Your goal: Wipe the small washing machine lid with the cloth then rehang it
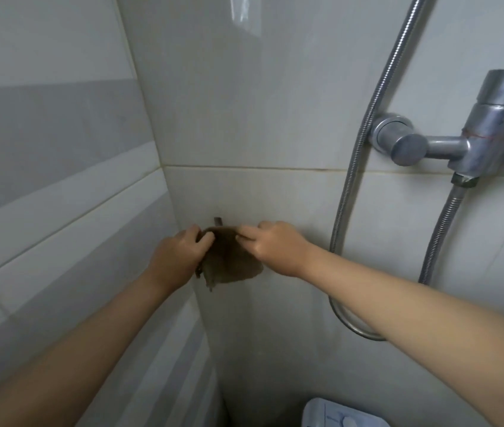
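Note:
A brown cloth [231,261] hangs flat against the white tiled wall near the corner. A small dark hook [218,221] sticks up just above its top edge. My left hand [176,257] pinches the cloth's upper left corner. My right hand [275,246] pinches the upper right edge, fingers pointing left. Both arms reach up from the bottom of the view. Only a corner of the small washing machine [337,414], white and pale blue with a round button, shows at the bottom edge; its lid is mostly out of view.
A chrome shower mixer tap [466,143] juts from the wall at the right. Its metal hose [355,167] runs down the wall and loops under my right forearm. A second hose [441,229] drops from the tap. Grey-striped tiles cover the left wall.

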The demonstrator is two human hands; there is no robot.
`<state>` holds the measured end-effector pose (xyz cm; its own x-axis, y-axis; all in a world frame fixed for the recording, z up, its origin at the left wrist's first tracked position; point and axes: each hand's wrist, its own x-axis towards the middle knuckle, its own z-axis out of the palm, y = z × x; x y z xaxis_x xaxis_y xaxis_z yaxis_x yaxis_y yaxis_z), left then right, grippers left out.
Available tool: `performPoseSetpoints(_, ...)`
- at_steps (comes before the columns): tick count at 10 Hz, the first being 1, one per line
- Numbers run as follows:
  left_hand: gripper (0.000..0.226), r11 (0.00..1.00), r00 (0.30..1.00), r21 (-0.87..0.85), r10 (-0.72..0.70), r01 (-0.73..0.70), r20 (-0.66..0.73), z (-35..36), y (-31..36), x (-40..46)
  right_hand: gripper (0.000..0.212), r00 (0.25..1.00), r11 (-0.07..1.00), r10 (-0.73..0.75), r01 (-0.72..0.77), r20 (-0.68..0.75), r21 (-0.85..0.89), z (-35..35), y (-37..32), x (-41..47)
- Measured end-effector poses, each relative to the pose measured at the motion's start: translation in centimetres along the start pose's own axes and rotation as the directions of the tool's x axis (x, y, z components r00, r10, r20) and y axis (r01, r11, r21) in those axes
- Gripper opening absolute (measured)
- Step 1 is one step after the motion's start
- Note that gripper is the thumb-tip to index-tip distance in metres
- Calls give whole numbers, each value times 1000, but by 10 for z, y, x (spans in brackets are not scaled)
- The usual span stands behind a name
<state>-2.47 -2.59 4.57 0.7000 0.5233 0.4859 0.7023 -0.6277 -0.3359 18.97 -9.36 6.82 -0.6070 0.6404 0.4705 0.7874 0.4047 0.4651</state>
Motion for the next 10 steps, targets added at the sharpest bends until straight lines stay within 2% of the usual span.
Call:
performPoseSetpoints(1, 32, 998, 998, 44, -36, 34, 42, 8, -9, 9, 8, 999, 999, -27, 28, 23, -43, 15, 2, 17)
performPoseSetpoints(2, 44, 993, 993, 98, -73, 63, 96, 16, -15, 17, 33, 999, 999, -28, 27, -19, -22, 25, 0, 30)
performPoseSetpoints(3, 47, 984, 986, 143, -127, 110, 113, 25, -17, 22, 23, 1000, 998, -17, 19, 23, -62, 35, -2, 39)
performPoseSetpoints(4, 38, 983, 981, 111, -158, 146, 114, 31, -15, 25, 2, 991, 998, 24, -16, 130, -59, 46, -1, 42)
performPoseSetpoints(5, 31, 983, 968, 14, -184, 185, 168, 41, -10, 21, 9, 979, 996, 87, -87, 184, -6, 62, -7, 37)
performPoseSetpoints(6, 22, 938, 941, -186, -248, 292, 229, 54, 1, 15, 22, 958, 967, 171, -208, 232, 146, 66, -21, 33)
performPoseSetpoints(7, 20, 811, 900, -397, -353, 430, 255, 61, 11, 14, 32, 909, 921, 230, -318, 347, 223, 59, -27, 36)
performPoseSetpoints(8, 22, 689, 849, -496, -400, 528, 346, 61, 13, 12, 38, 879, 909, 231, -349, 418, 230, 43, -26, 36)
performPoseSetpoints(9, 21, 616, 793, -501, -435, 608, 426, 57, 14, 10, 49, 851, 881, 251, -398, 462, 255, 29, -22, 26)
performPoseSetpoints(10, 34, 585, 772, -504, -506, 635, 385, 38, 24, 18, 51, 843, 815, 328, -481, 426, 325, 17, -19, 10)
